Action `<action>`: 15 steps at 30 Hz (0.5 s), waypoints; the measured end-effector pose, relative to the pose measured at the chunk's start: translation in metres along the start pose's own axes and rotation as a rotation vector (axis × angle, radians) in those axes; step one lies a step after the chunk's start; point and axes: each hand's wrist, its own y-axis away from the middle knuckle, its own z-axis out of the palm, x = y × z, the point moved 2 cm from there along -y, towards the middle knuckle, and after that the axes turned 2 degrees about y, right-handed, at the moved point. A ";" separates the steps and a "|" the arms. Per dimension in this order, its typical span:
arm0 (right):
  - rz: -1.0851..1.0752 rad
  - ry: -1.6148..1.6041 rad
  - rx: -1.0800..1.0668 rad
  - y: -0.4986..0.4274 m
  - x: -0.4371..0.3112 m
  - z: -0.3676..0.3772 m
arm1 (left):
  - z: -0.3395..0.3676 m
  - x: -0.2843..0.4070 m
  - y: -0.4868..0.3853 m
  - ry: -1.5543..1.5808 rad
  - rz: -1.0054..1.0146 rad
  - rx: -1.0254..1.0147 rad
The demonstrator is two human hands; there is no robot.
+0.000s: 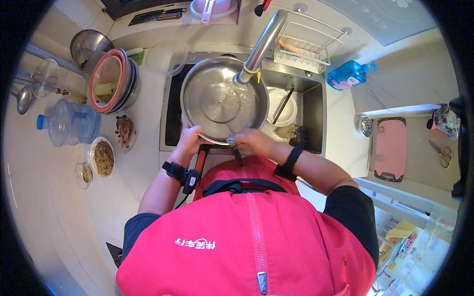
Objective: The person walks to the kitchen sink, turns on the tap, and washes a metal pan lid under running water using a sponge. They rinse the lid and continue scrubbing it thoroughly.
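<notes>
A wide stainless-steel pan [224,100] is over the sink, with shallow water rippling in it below the faucet [255,51]. My left hand [190,138] grips its near-left rim, thumb on top and other fingers hidden underneath. At the near rim, my right hand [255,142] is curled and blurred. Its fingertips meet a small greyish piece beside a dark handle [237,155]; whether they hold it is unclear. A red and black handle [202,159] points toward me below my left hand.
Right of the pan, the sink basin [313,111] holds a white plate [283,105] with a dark stick and scrubbers [296,135]. A soap bottle [346,76] and wire rack [307,44] stand beyond. Leftward are stacked bowls [111,81], a water jug [74,122] and food dishes [103,156].
</notes>
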 end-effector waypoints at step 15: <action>0.539 -0.107 0.553 0.033 0.064 -0.065 | -0.017 0.010 0.011 0.014 0.013 -0.035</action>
